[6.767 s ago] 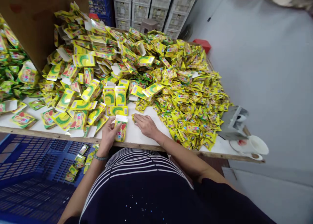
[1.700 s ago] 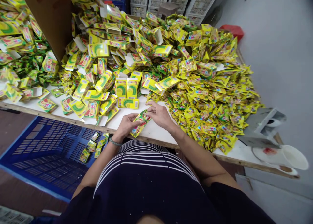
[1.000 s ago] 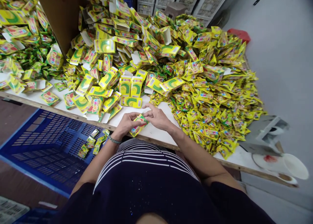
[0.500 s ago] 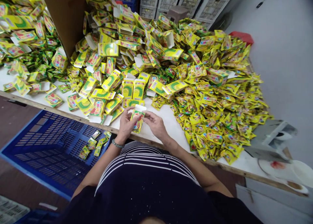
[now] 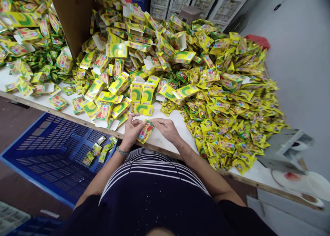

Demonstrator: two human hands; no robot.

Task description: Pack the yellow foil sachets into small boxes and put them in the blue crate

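Note:
A small yellow and green printed box (image 5: 145, 132) with red fruit pictures is held tilted over the table's front edge. My left hand (image 5: 131, 132) grips it from the left, thumb across its face. At its upper right corner, the fingers of my right hand (image 5: 167, 129) are pinched together on the box's top end. No white flap shows on this box. Just beyond my hands lies a yellow box (image 5: 141, 109) on its side, and behind it two boxes stand side by side, the right one (image 5: 147, 93) with a green swirl.
Many open-flapped boxes (image 5: 117, 51) are heaped behind. A large pile of yellow sachets (image 5: 232, 115) covers the right side. Cardboard (image 5: 68, 17) divides off another heap at left. A blue crate (image 5: 48, 153) below the table holds several filled-looking boxes. A grey metal holder (image 5: 281, 148) stands at right.
The box's white top flap, upright before, is no longer visible. The box has tilted to the right and come slightly nearer, with both hands still on it.

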